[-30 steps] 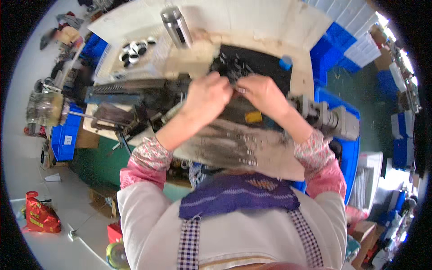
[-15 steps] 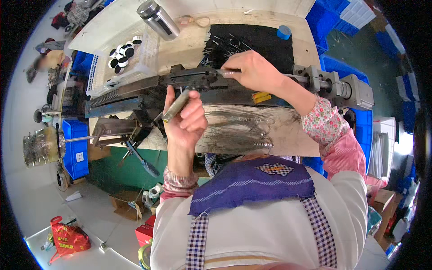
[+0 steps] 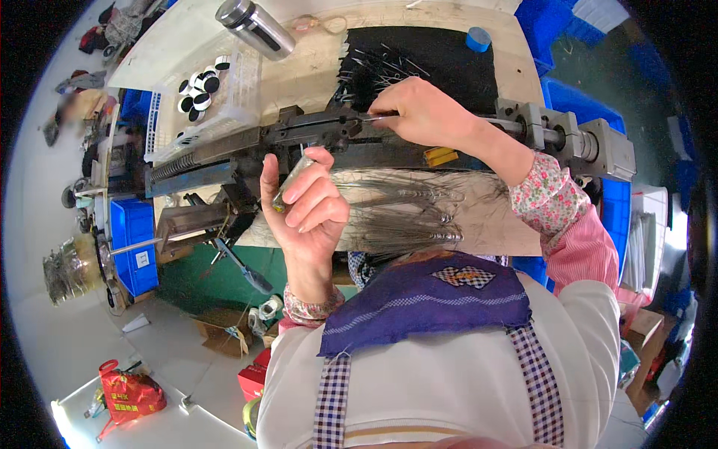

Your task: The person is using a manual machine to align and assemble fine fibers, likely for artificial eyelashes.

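The left hand (image 3: pixel 310 206) is turned palm up. Its fingers curl around a short grey handle (image 3: pixel 294 179), and the thumb sticks up on the other side. A thin metal tip pokes up from the top of the handle. At 2 o'clock from there is the right hand (image 3: pixel 430 112). Its thumb and fingers are pinched shut on a thin metal rod (image 3: pixel 385 117). The rod points at 9 o'clock, to the middle of the long dark machine (image 3: pixel 310 129). I can't tell if the rod touches it.

The machine lies right across the table (image 3: pixel 508 224). A big grey block (image 3: pixel 609 147) is on its end, at 3 o'clock from the right hand. A small yellow piece (image 3: pixel 441 156) is just below the right hand, at 6 o'clock. At 12 o'clock is a black cloth (image 3: pixel 456 67) with thin metal bits (image 3: pixel 389 66) on it. A blue cap (image 3: pixel 478 39) sits at 1 o'clock.

At 3 o'clock from the left hand lie bunches of thin wires (image 3: pixel 422 198). At 11 o'clock is a white basket (image 3: pixel 245 93) with black and white round things (image 3: pixel 200 93). A shiny bottle (image 3: pixel 262 34) is at 1 o'clock from the basket.
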Demonstrator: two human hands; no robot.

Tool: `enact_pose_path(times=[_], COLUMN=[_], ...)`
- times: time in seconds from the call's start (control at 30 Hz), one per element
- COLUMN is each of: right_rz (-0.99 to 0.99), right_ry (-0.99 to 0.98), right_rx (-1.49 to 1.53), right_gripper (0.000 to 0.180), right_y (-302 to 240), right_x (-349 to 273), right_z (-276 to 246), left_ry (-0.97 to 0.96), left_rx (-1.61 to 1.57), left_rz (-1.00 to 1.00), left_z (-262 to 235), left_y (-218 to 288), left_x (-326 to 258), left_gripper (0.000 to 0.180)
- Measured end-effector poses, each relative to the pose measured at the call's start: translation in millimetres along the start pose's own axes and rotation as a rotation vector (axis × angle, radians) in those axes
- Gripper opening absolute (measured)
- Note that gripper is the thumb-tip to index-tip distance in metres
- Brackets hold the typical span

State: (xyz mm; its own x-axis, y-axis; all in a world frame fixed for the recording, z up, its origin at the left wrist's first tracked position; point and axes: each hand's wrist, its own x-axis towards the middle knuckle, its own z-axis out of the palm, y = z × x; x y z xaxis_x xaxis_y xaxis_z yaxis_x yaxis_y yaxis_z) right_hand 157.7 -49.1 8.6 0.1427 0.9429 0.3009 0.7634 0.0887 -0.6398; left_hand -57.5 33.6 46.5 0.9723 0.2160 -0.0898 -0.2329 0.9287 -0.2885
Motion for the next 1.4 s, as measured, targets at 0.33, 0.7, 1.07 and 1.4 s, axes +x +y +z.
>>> enact_pose_path(times=[0.33,0.7,1.07,1.4], right_rz=[-0.091,0.129,0.217,0.308], right_ry=[-0.007,0.037,0.067,0.02], right_rx=[-0.061,-0.524,-0.578,-0.402], right_gripper=[0.018,0.038,0.01,0.012], right_y=[1,-20,34,30], right_x=[-2,-97,-111,-98], right_z=[3,15,41,32], left_ry=[0.315,1.039,0.672,0.084], left_rx=[2.017,1.205,1.012,1.547], left_rz=[0.597,0.946,0.917,0.111], left_z=[-119,-87,-104,-28], left_y=[-11,109,107,-58], left_x=[20,-74,-85,32], left_gripper=[0.037,0.045,0.025,0.025])
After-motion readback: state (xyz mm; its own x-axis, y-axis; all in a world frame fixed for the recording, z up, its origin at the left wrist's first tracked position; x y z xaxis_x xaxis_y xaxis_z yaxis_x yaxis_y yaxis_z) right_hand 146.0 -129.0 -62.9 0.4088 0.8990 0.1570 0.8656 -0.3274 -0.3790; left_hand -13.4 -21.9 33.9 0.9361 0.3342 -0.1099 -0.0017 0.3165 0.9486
